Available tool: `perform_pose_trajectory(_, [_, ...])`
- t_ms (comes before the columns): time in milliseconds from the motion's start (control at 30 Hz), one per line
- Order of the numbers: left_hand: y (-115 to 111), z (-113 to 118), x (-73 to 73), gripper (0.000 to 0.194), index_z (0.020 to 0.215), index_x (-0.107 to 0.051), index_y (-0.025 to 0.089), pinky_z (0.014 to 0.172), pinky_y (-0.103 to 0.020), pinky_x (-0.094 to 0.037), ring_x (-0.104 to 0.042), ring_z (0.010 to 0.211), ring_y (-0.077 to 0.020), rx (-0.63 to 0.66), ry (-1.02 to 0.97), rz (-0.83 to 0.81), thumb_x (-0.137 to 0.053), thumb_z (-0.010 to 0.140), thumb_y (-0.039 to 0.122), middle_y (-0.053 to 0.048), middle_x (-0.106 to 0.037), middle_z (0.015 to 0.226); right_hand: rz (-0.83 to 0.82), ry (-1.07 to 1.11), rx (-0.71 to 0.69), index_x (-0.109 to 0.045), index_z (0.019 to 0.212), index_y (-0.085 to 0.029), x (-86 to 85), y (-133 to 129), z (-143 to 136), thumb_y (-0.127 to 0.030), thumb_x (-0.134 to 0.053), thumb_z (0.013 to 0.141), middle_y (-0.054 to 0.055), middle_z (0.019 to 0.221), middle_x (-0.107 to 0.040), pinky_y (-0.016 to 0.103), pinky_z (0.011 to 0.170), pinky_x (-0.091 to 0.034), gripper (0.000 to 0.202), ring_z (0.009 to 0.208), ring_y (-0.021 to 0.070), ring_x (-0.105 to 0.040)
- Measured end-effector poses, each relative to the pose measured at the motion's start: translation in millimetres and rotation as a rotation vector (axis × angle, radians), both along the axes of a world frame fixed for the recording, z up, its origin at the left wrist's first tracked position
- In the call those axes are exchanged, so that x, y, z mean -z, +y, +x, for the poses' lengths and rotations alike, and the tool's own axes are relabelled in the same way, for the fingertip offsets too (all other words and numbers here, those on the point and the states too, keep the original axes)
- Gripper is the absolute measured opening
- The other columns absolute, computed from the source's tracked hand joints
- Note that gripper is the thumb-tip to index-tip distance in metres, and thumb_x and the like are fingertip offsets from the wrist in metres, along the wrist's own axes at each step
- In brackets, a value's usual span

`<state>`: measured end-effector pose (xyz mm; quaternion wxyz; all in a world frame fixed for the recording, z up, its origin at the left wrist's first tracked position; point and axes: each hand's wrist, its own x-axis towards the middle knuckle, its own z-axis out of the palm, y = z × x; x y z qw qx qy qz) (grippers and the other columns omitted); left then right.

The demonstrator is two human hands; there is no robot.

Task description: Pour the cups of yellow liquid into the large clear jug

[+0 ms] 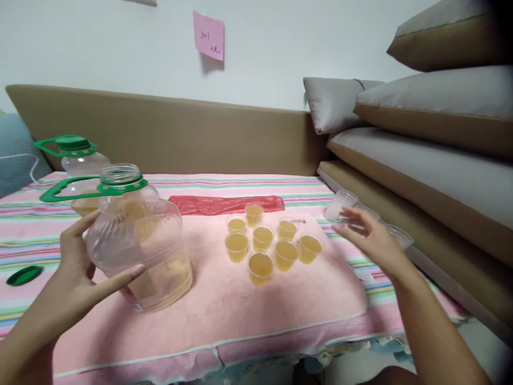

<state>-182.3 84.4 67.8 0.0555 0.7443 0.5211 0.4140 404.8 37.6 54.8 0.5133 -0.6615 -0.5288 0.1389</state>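
Note:
My left hand (82,267) is wrapped round the side of a clear plastic jug (164,235), with the thumb in front and other fingers partly hidden behind it. The uncapped jug has a green handle and yellowish liquid low inside, and tilts slightly. Over on the right, my right hand (372,238) is open, fingers spread, beside a lying stack of clear plastic cups (340,203); whether a fingertip touches it I cannot tell. Between my hands, several small cups (261,266) of yellow liquid stand grouped on a pink mat (224,315).
A second jug (84,160) with a green cap stands behind the held one. A loose green cap (24,275) lies at far left. Behind the cups is a red plastic strip (226,204). Stacked cushions (433,128) rise along the right edge.

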Motion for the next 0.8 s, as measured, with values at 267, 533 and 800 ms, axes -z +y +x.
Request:
perform_pose_trajectory(267, [-1, 7, -3.7, 0.115, 0.166, -0.024, 0.04, 0.104, -0.081, -0.055, -0.056, 0.143, -0.0511, 0.024, -0.021, 0.015, -0.089, 0.074, 0.057, -0.015, -0.037, 0.169, -0.189, 0.194, -0.236, -0.073, 0.135, -0.031, 76.9, -8, -15, -0.057, -0.104, 0.058, 0.014, 0.158, -0.067, 0.063, 0.13, -0.045, 0.087, 0.15, 0.0433, -0.061])
perform_pose_trajectory(533, [-8, 10, -6.6, 0.114, 0.166, -0.023, 0.039, 0.094, -0.07, -0.066, -0.065, 0.131, -0.0446, 0.0, -0.014, -0.016, -0.089, 0.076, 0.059, -0.015, -0.043, 0.161, -0.208, 0.252, -0.264, -0.074, 0.13, -0.027, 85.0, 4, -21, -0.064, -0.098, 0.067, 0.015, 0.155, -0.069, 0.063, 0.128, -0.046, 0.077, 0.146, 0.0419, -0.064])
perform_pose_trajectory(800, [-8, 8, -5.9, 0.115, 0.165, -0.023, 0.039, 0.102, -0.078, -0.058, -0.06, 0.139, -0.0494, -0.01, -0.025, -0.033, -0.089, 0.073, 0.06, -0.017, -0.034, 0.17, -0.132, 0.395, -0.334, -0.071, 0.128, -0.028, 95.1, 6, -29, -0.061, -0.1, 0.066, 0.013, 0.145, -0.075, 0.056, 0.123, -0.053, 0.076, 0.141, 0.0367, -0.069])
